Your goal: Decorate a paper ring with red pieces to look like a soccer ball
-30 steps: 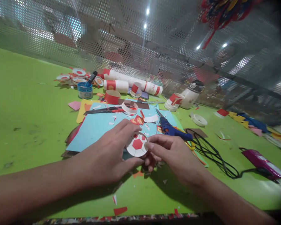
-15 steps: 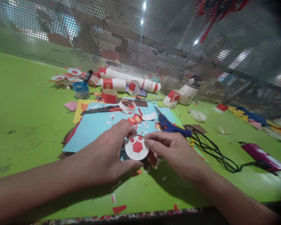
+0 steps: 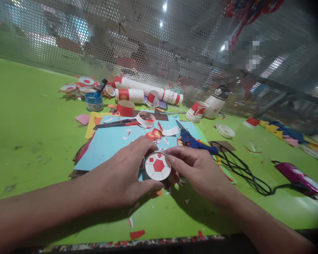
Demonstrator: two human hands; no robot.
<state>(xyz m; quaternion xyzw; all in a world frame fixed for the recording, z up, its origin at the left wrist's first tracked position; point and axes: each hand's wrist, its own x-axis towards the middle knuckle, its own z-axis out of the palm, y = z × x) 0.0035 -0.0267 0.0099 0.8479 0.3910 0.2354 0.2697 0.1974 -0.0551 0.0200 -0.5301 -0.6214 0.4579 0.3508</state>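
A round white paper cup bottom [image 3: 165, 173] carries a red hexagon in its middle, thin dark lines, and two small red patches near its upper edge. My left hand [image 3: 129, 171] holds it from the left, the thumb under its lower edge and the fingers behind it. On the right, my right hand [image 3: 194, 164] pinches the rim between thumb and forefinger; its other fingers are partly hidden. Behind the hands, a blue sheet of paper [image 3: 106, 144] lies scattered with white and red scraps. To the right of it rests a blue-handled glue gun [image 3: 193, 141].
Scissors [image 3: 116, 123] and a white paper ring [image 3: 145, 120] lie on the paper. A blue glue jar [image 3: 94, 102], cut cups [image 3: 196, 112] and a thermos [image 3: 217, 102] stand farther back. A black cord runs to a purple power strip [image 3: 298, 178]. Mesh [image 3: 148, 42] rises behind the green table.
The paper cup bottom has turned slightly counterclockwise between my hands. The whole view has shifted a little; both hands keep nearly the same grip.
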